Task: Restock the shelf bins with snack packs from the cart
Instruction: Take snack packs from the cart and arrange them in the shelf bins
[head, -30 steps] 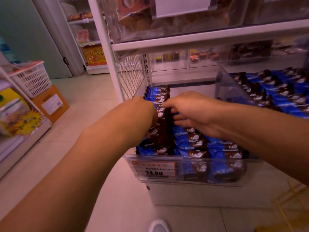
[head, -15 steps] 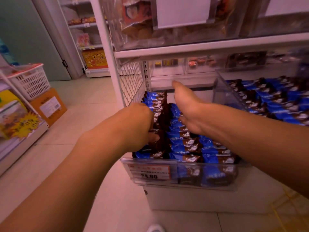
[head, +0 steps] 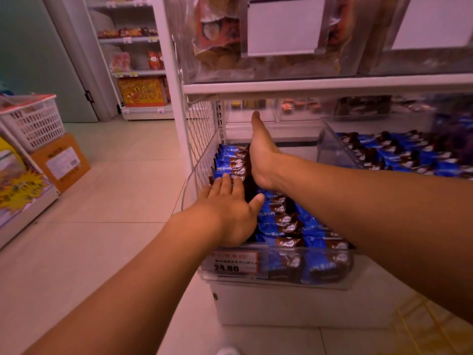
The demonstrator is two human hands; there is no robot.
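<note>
A clear plastic shelf bin (head: 281, 283) with a red price tag reading 24.80 holds rows of blue-and-brown snack packs (head: 284, 221). My left hand (head: 227, 208) lies flat on the left row of packs, fingers straight and thumb spread. My right hand (head: 261, 152) stands on edge, fingers straight and together, between the left row and the middle of the bin, reaching toward the bin's back. Neither hand holds a pack. A second clear bin (head: 330, 147) to the right holds the same blue packs (head: 399, 155).
A white shelf board (head: 320, 85) runs above the bin with bagged snacks on it. A wire mesh side panel (head: 202, 124) borders the bin's left. A white basket (head: 33, 121) sits on a cardboard box (head: 61, 162) at left. Yellow cart wire (head: 419, 326) shows at lower right.
My left hand has opened from curled on the packs to lying flat on them. My right hand has straightened onto its edge and reached deeper into the bin.
</note>
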